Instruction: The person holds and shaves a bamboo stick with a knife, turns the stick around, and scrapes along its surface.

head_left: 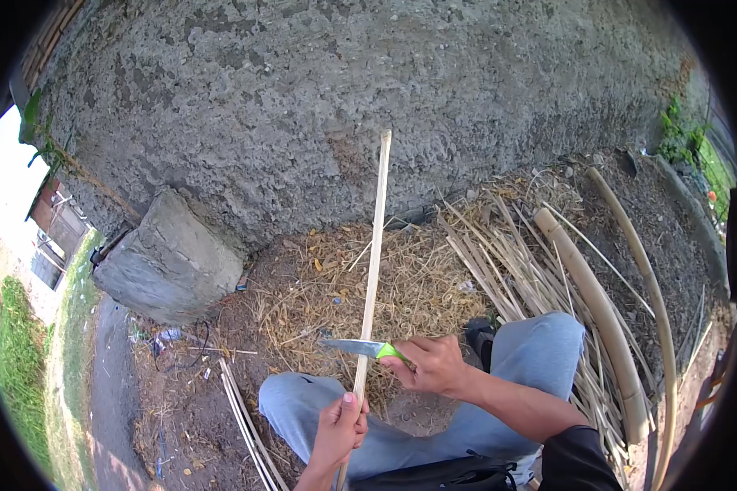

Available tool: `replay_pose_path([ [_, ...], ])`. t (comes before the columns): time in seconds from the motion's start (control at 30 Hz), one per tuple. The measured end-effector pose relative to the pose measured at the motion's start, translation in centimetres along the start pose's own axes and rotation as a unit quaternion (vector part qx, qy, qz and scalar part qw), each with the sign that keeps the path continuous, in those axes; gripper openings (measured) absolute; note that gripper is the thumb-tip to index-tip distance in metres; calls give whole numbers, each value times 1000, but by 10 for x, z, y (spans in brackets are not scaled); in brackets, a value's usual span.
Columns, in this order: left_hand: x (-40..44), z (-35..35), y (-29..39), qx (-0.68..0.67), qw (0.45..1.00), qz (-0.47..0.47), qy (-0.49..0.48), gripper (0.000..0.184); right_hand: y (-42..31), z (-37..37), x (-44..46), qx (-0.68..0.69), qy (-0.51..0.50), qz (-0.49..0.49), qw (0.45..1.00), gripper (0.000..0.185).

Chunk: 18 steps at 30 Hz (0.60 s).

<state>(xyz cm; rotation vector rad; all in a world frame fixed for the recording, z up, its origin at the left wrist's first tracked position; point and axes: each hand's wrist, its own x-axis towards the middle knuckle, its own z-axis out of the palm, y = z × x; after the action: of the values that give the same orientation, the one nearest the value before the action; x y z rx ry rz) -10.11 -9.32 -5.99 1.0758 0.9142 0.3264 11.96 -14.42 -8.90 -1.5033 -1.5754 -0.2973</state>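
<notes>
A long, pale bamboo strip [374, 262] rises from between my knees and leans up toward the wall. Near its lower end, my left hand [341, 429] is closed around it, thumb lying along the strip. My right hand [428, 362] grips a knife [354, 347] by its bright green handle. The knife's blade points left and crosses the strip a little above my left hand. Whether the edge bites into the bamboo cannot be made out.
Split bamboo strips [499, 254] and thick bamboo poles [594, 303] lie to my right. Shavings [393, 282] cover the ground ahead. A rough wall [434, 90] stands behind, with a concrete block [172, 260] at left. A few thin strips [244, 421] lie by my left knee.
</notes>
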Motion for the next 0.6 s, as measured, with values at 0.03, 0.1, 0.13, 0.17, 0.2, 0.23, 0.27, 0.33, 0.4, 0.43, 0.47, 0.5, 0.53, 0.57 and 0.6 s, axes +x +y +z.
replay_pose_path([
  [0.03, -3, -1, -3, 0, 1000, 1, -2, 43, 9, 1, 4, -11, 28, 33, 999, 23],
  [0.1, -10, -5, -10, 30, 999, -27, -12, 43, 19, -8, 17, -11, 72, 96, 993, 24],
  [0.13, -13, -8, -18, 31, 999, -28, -15, 43, 21, -9, 16, -14, 73, 97, 993, 24],
  [0.17, -16, -11, -25, 37, 999, -16, -5, 42, 24, -10, 15, -19, 72, 78, 994, 23],
  [0.2, -17, -13, -31, 43, 999, -3, 6, 41, 26, -10, 15, -25, 70, 58, 996, 23],
  [0.23, -19, -14, -36, 43, 999, -2, 5, 41, 25, -8, 16, -36, 81, 44, 995, 23],
  [0.27, -22, -11, -39, 78, 996, 16, 42, 41, 25, -7, 16, -36, 81, 44, 995, 23],
  [0.33, -31, -10, -41, 114, 990, 32, 78, 41, 25, -6, 17, -38, 72, 57, 995, 24],
  [0.4, -37, -11, -40, 146, 982, 66, 99, 43, 22, -7, 18, -34, 77, 47, 995, 24],
  [0.43, -39, -12, -41, 148, 982, 68, 98, 43, 20, -8, 20, -30, 80, 34, 996, 24],
  [0.47, -41, -14, -42, 173, 975, 77, 113, 44, 19, -9, 20, -31, 82, 34, 996, 24],
  [0.5, -43, -17, -43, 198, 968, 86, 127, 46, 19, -10, 21, -26, 79, 37, 996, 23],
  [0.53, -46, -20, -44, 199, 968, 86, 126, 46, 18, -11, 20, -21, 76, 42, 996, 23],
  [0.57, -49, -23, -45, 224, 963, 90, 122, 47, 20, -11, 20, -23, 77, 43, 996, 23],
  [0.6, -51, -24, -45, 250, 957, 93, 118, 48, 23, -11, 21, -29, 90, 55, 994, 23],
])
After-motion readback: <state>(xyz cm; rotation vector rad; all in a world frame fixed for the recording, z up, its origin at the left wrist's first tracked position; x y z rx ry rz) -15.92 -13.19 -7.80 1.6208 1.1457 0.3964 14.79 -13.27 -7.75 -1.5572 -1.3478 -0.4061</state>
